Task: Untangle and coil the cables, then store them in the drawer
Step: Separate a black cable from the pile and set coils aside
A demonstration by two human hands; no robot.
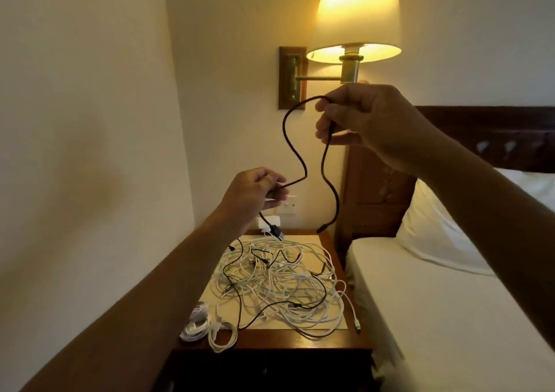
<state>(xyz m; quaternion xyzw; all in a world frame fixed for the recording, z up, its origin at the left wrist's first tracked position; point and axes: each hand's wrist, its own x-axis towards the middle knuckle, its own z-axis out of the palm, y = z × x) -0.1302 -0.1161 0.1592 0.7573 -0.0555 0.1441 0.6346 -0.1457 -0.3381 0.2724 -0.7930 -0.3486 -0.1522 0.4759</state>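
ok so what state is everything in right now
thin black cable, held up between both hands, uncoiled, one plug end dangling
left hand, pinching the black cable
right hand, gripping the black cable higher up
pile of white and black cables on the wooden nightstand, tangled
white cable bundles at the nightstand's front left corner, coiled
cream-shaded wall lamp, lit

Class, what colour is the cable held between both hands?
Black cable, seen best in head view.

Cream walls point(90, 91) — lit wall lamp point(356, 16), white bed point(450, 301), wooden nightstand point(330, 343).
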